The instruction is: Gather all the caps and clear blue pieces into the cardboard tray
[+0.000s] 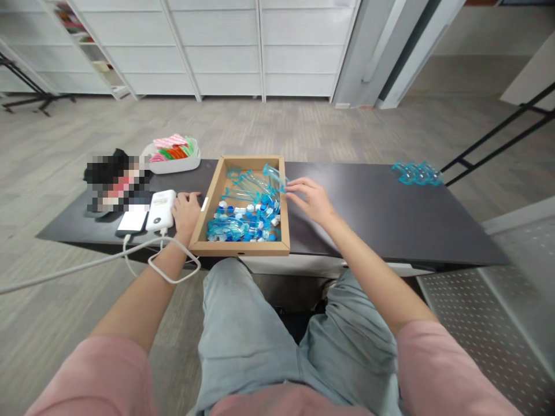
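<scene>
- The right hand [311,199] hangs at the right wall of the box [208,216], fingers spread and loosely curved, their tips touching a clear blue plastic piece [274,176] that sticks up over the box's far right corner. Whether the fingers actually pinch the piece cannot be told.
- The left hand [186,212] rests on the table [368,214] just outside the box's left wall, curled into a loose fist, knuckles up. Whether it holds anything cannot be told.
- The box is a shallow cardboard tray at the table's near edge, straight ahead of the person. It holds a heap of clear blue pieces with small blue and white caps [251,216] among them.
- A white power bank [161,210] lies just left of the left hand, touching or nearly so, with a phone [133,221] beside it. A white cable [130,254] loops from them around the left wrist.
- A white tray [173,164] with pink, orange and green items sits at the far left of the table.
- A second cluster of blue pieces [417,173] lies at the far right edge, well apart from both hands.
</scene>
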`<move>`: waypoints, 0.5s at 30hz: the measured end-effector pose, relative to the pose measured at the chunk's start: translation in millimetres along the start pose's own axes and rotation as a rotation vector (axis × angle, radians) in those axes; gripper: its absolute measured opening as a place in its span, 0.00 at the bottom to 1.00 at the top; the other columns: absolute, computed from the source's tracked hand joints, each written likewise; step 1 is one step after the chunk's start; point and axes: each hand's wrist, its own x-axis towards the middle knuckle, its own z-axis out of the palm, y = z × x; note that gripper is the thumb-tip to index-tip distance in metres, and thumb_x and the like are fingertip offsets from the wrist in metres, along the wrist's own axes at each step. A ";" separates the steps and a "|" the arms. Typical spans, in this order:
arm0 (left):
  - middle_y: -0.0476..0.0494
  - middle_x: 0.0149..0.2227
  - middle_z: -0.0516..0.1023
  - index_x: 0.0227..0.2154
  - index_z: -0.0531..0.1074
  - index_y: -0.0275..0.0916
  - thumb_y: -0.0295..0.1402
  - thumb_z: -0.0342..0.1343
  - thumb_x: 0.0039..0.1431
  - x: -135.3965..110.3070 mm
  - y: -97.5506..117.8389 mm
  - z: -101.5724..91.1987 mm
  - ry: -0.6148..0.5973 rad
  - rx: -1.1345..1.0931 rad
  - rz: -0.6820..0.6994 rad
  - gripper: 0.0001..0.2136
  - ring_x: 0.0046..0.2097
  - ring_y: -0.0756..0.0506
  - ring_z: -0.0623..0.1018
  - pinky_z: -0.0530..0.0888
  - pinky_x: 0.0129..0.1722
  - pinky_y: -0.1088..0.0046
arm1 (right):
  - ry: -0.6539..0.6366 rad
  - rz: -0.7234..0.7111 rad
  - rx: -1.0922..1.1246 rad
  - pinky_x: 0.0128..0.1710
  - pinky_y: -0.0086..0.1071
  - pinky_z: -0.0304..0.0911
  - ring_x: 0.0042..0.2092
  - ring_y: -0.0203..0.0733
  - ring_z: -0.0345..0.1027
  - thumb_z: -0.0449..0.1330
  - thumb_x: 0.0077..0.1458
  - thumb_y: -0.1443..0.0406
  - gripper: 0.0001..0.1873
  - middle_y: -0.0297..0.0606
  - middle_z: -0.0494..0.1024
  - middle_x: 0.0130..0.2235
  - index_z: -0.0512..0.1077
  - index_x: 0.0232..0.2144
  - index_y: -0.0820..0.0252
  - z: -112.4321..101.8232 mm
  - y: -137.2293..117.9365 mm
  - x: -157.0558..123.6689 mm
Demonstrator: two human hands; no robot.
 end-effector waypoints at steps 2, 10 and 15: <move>0.18 0.71 0.68 0.75 0.71 0.33 0.39 0.41 0.83 -1.3 1.0 -1.7 -0.006 0.008 -0.001 0.28 0.71 0.25 0.69 0.66 0.66 0.49 | -0.109 -0.044 0.075 0.66 0.52 0.79 0.59 0.52 0.84 0.69 0.76 0.58 0.09 0.43 0.88 0.57 0.89 0.52 0.50 33.5 -21.9 21.4; 0.20 0.72 0.68 0.76 0.70 0.35 0.40 0.39 0.84 -2.0 0.0 -9.0 -0.046 0.043 0.007 0.29 0.71 0.28 0.70 0.67 0.67 0.50 | -0.160 0.090 -0.047 0.65 0.48 0.76 0.56 0.51 0.82 0.62 0.79 0.55 0.15 0.43 0.86 0.58 0.86 0.57 0.50 15.8 -2.1 28.6; 0.19 0.71 0.70 0.72 0.72 0.37 0.38 0.35 0.80 -2.0 3.9 -15.0 -0.056 0.042 -0.041 0.30 0.72 0.25 0.69 0.70 0.68 0.43 | 0.050 0.519 -0.469 0.71 0.59 0.67 0.69 0.63 0.74 0.62 0.74 0.59 0.20 0.52 0.82 0.66 0.82 0.62 0.54 -93.5 88.6 -23.5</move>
